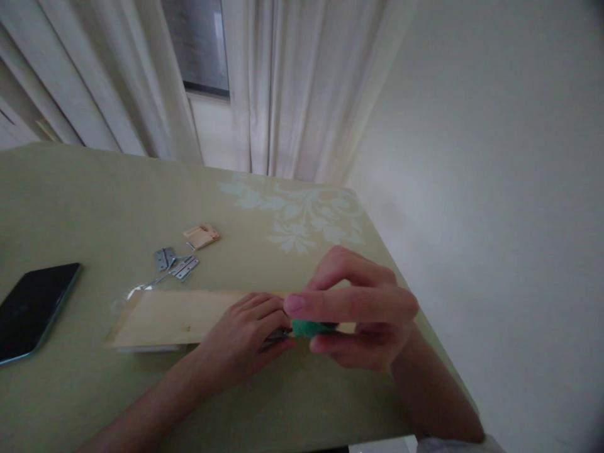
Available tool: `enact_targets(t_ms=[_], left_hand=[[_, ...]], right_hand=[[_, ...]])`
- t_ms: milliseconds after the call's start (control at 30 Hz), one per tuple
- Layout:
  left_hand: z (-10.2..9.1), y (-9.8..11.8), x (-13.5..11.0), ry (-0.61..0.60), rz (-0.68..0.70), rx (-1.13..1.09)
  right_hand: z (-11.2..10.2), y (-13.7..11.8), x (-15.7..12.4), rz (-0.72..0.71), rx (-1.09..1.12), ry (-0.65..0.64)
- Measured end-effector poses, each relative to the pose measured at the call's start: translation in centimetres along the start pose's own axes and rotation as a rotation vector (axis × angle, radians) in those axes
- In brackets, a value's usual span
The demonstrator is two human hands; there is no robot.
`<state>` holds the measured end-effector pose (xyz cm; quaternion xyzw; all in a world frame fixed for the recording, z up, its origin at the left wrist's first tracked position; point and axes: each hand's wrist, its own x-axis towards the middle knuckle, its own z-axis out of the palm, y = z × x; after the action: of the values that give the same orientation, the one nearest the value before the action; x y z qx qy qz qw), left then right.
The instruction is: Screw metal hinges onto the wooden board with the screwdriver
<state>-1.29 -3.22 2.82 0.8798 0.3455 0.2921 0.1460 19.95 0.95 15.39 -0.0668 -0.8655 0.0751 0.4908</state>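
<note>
A pale wooden board [184, 314] lies lengthwise across the table in front of me. My left hand [252, 327] grips its near right part, fingers bent over the top and thumb along the near edge. Between that thumb and the fingers shows a bit of metal [277, 336], probably a hinge, mostly covered. My right hand [363, 308] is closed around the green handle of a screwdriver [314, 327], held roughly level and pointing left at the metal. The screwdriver's tip is hidden by my left fingers. The right end of the board is behind my right hand.
Two loose metal hinges, one [165, 258] beside the other [185, 267], lie beyond the board with thin metal pieces around them. A small wooden piece [202, 236] is behind them. A phone [40, 308] rests at the left. The table [117, 207] meets a white wall [509, 220] on the right.
</note>
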Motion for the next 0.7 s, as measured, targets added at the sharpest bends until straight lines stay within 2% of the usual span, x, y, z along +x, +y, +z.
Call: enact_targets(t_ms=[67, 133, 200, 333, 400, 500, 533, 600, 700], left_hand=[[-0.1, 0.1, 0.1, -0.009, 0.011, -0.003], [-0.2, 0.1, 0.2, -0.015, 0.008, -0.010], [-0.2, 0.0, 0.1, -0.012, -0.003, -0.015], [0.0, -0.2, -0.1, -0.009, -0.028, 0.007], [0.0, -0.2, -0.2, -0.009, -0.028, 0.000], [-0.1, -0.2, -0.2, -0.019, -0.019, -0.030], [-0.1, -0.2, -0.2, -0.028, -0.019, -0.035], [0.0, -0.2, -0.2, -0.035, -0.019, -0.039], [0.2, -0.3, -0.2, 0.003, -0.008, -0.022]], right_hand=[[0.4, 0.2, -0.3, -0.103, -0.191, 0.138], [0.6, 0.0, -0.4, -0.118, -0.323, 0.201], [0.4, -0.5, -0.3, -0.045, -0.305, 0.114], [-0.8, -1.2, 0.4, 0.059, 0.027, -0.175], [-0.9, -1.1, 0.3, 0.039, -0.011, -0.144], [-0.4, -0.8, -0.2, -0.056, -0.376, 0.083], [-0.3, -0.7, -0.3, -0.065, -0.451, 0.120], [-0.3, -0.8, -0.2, -0.026, -0.427, 0.076], [-1.0, -1.0, 0.4, 0.110, -0.109, -0.122]])
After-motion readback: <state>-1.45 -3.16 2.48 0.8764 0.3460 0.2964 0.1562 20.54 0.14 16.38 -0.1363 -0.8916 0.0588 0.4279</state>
